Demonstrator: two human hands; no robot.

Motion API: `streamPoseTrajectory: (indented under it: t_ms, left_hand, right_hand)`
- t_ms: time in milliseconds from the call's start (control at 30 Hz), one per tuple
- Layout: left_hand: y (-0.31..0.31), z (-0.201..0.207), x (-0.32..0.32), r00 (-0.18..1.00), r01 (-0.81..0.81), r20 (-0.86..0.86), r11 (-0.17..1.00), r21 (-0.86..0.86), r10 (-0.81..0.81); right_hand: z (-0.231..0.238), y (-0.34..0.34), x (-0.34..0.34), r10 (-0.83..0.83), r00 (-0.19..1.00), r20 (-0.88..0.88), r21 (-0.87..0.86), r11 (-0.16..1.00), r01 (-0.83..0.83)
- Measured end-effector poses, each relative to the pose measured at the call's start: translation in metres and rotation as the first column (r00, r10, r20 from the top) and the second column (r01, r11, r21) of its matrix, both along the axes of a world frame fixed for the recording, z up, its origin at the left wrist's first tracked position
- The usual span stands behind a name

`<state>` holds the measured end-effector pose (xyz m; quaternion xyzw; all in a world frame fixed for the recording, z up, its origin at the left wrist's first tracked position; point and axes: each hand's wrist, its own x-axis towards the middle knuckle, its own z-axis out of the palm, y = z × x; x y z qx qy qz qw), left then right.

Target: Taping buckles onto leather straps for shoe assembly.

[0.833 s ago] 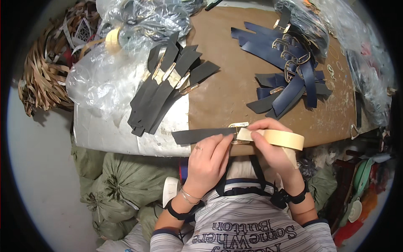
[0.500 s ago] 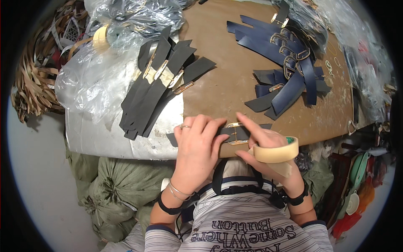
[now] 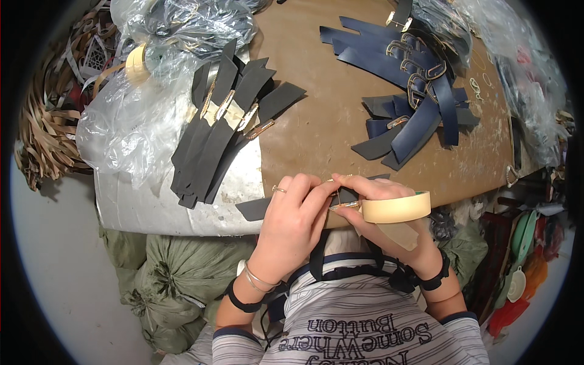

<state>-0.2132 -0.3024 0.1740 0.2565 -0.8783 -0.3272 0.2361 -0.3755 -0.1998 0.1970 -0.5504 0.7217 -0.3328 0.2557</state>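
A dark strap (image 3: 252,210) lies crosswise at the table's near edge, with a gold, stone-set buckle (image 3: 344,207) partway along it. My left hand (image 3: 293,213) is closed over the strap just left of the buckle, its fingertips at the buckle's bar. From the other side my right hand (image 3: 380,198) pinches the buckle between thumb and forefinger, hiding part of it. Against the right hand rests a roll of cream masking tape (image 3: 398,208), a loose flap of it hanging below. Further left sits a fan of black straps (image 3: 210,140) with similar buckles.
Navy straps with buckles (image 3: 420,91) are heaped at the far right. Crumpled clear plastic (image 3: 121,128) and another tape roll (image 3: 137,64) occupy the left. The brown table covering (image 3: 304,140) meets a whitish sheet (image 3: 152,207). Green sacks (image 3: 176,274) stand below the front edge.
My right forefinger has come down, and that hand now pinches the buckle. My left fingers have moved right, onto the buckle's bar. The view has shifted slightly.
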Motion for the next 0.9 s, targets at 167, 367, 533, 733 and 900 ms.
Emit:
streamPoseTrajectory:
  t_ms: [167, 367, 533, 733, 900]
  left_hand:
    - [-0.001, -0.01, 0.001, 1.0, -0.004, -0.016, 1.0, 0.026, 0.004]
    - [-0.003, -0.009, 0.002, 0.999, 0.038, 0.005, 0.998, 0.041, -0.039]
    - [0.005, -0.008, 0.016, 0.993, -0.071, -0.077, 0.973, 0.22, 0.09]
    - [0.013, -0.025, 0.032, 0.987, -0.011, -0.156, 0.997, 0.079, 0.023]
    - [0.012, -0.028, 0.032, 0.976, 0.066, -0.205, 0.998, -0.013, -0.068]
  right_hand:
    - [0.005, 0.001, 0.002, -0.012, 1.0, -0.018, 0.067, 0.998, 0.013]
    - [0.005, 0.002, 0.002, -0.01, 0.999, 0.03, 0.085, 0.996, 0.007]
    - [0.027, 0.005, -0.007, -0.098, 0.954, 0.283, 0.299, 0.954, 0.01]
    - [-0.003, 0.001, 0.004, -0.243, 0.844, 0.478, 0.13, 0.97, 0.205]
    - [-0.017, -0.007, 0.012, -0.197, 0.917, 0.347, 0.04, 0.98, 0.196]
